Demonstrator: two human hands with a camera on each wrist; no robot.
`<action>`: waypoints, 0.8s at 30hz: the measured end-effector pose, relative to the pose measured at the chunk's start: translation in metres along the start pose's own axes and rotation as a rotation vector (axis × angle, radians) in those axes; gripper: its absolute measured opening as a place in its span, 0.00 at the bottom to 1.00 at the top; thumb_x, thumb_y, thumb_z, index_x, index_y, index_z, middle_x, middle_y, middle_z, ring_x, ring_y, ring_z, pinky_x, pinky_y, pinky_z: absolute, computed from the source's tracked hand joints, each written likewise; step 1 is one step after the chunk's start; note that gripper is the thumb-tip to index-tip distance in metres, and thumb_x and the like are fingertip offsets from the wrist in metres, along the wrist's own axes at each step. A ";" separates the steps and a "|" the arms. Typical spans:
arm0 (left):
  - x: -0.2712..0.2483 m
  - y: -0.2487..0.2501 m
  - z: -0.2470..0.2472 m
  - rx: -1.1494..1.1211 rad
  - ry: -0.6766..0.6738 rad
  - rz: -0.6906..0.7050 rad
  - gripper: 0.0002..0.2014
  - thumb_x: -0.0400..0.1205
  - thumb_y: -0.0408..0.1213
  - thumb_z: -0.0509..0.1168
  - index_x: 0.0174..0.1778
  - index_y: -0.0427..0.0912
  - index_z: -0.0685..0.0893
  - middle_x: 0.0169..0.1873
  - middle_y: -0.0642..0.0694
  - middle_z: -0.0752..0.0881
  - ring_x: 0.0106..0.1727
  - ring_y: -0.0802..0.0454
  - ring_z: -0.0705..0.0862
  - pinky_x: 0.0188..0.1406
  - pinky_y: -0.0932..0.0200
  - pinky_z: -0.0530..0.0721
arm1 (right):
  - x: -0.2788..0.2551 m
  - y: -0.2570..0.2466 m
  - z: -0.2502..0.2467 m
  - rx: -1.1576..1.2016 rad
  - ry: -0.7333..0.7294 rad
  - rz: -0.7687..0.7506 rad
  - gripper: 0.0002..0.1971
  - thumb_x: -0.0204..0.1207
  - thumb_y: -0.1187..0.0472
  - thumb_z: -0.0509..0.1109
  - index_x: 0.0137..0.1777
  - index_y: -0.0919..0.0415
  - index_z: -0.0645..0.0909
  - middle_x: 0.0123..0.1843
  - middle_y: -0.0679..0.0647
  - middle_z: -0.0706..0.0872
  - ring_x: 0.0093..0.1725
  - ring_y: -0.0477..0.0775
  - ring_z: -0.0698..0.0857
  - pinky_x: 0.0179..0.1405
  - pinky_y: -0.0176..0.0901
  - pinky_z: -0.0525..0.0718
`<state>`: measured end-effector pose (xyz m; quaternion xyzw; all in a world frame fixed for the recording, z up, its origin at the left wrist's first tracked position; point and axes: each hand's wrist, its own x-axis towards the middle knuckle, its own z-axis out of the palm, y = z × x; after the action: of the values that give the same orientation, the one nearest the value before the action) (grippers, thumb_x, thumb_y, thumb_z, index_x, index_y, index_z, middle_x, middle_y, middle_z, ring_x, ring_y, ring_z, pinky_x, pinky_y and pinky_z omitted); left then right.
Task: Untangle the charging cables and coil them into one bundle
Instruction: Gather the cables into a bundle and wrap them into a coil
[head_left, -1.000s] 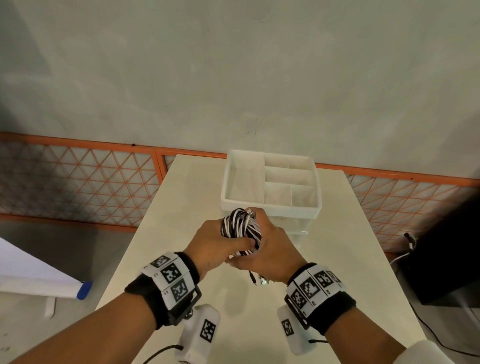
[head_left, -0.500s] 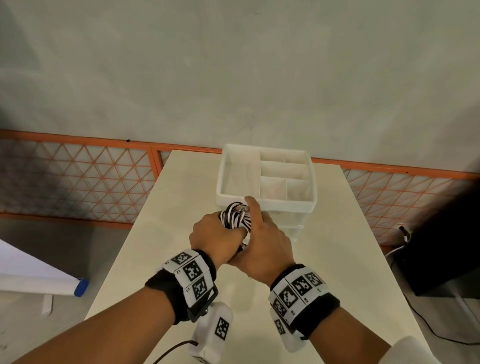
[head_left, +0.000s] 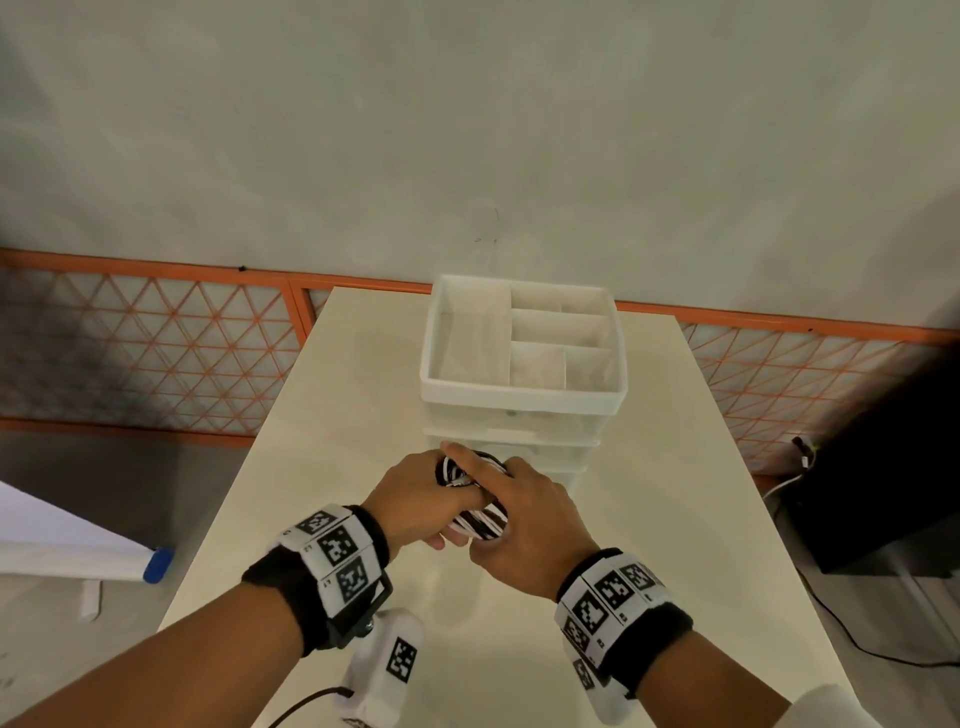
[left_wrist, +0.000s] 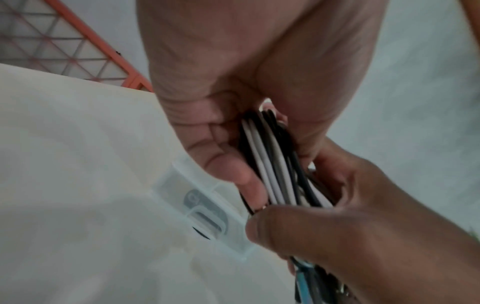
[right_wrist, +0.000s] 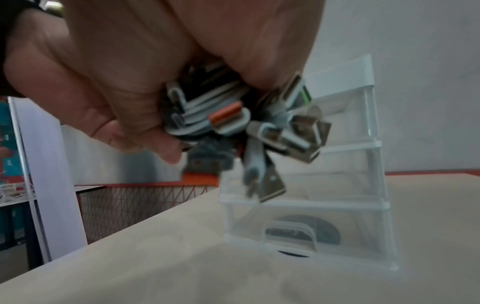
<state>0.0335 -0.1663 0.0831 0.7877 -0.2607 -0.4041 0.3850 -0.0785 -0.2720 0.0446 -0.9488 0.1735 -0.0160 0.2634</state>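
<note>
A coiled bundle of black and white charging cables (head_left: 478, 512) is held above the table, just in front of the drawer unit. My left hand (head_left: 415, 501) grips its left side, fingers curled round the strands (left_wrist: 272, 174). My right hand (head_left: 524, 525) grips it from the right, index finger laid over the top. Several metal plug ends (right_wrist: 291, 131) stick out below the right hand's fingers. Most of the coil is hidden between the two hands.
A clear plastic drawer unit (head_left: 511, 441) stands mid-table, with a white divided tray (head_left: 519, 395) on top. The cream table (head_left: 322, 467) ends near an orange mesh fence (head_left: 145, 348). A black box (head_left: 893, 478) with cords sits to the right.
Both hands lowered the bundle from level with the tray's front rim to in front of the lower drawers. The dangling plug ends are now tucked under my right hand.
</note>
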 end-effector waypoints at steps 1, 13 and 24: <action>0.002 -0.002 0.000 -0.014 -0.019 0.014 0.10 0.76 0.41 0.71 0.52 0.55 0.87 0.38 0.50 0.94 0.34 0.51 0.92 0.30 0.59 0.83 | 0.000 0.002 0.000 0.037 -0.012 0.002 0.51 0.67 0.53 0.74 0.80 0.18 0.46 0.53 0.49 0.78 0.50 0.55 0.84 0.54 0.52 0.88; 0.017 -0.011 -0.011 -0.550 -0.268 0.012 0.30 0.79 0.62 0.68 0.62 0.37 0.84 0.48 0.43 0.83 0.31 0.57 0.70 0.28 0.63 0.68 | 0.009 0.016 -0.011 0.184 0.086 0.012 0.55 0.60 0.54 0.78 0.79 0.18 0.50 0.50 0.47 0.82 0.48 0.50 0.85 0.52 0.51 0.89; 0.008 0.005 0.010 -0.377 0.153 0.078 0.15 0.69 0.36 0.81 0.51 0.46 0.90 0.43 0.47 0.94 0.47 0.51 0.92 0.46 0.58 0.88 | 0.017 0.008 -0.014 0.384 0.036 0.027 0.58 0.57 0.54 0.80 0.84 0.28 0.50 0.65 0.43 0.85 0.63 0.46 0.86 0.63 0.49 0.88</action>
<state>0.0291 -0.1794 0.0801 0.7192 -0.1809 -0.3696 0.5598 -0.0672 -0.2911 0.0510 -0.8783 0.1847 -0.0624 0.4367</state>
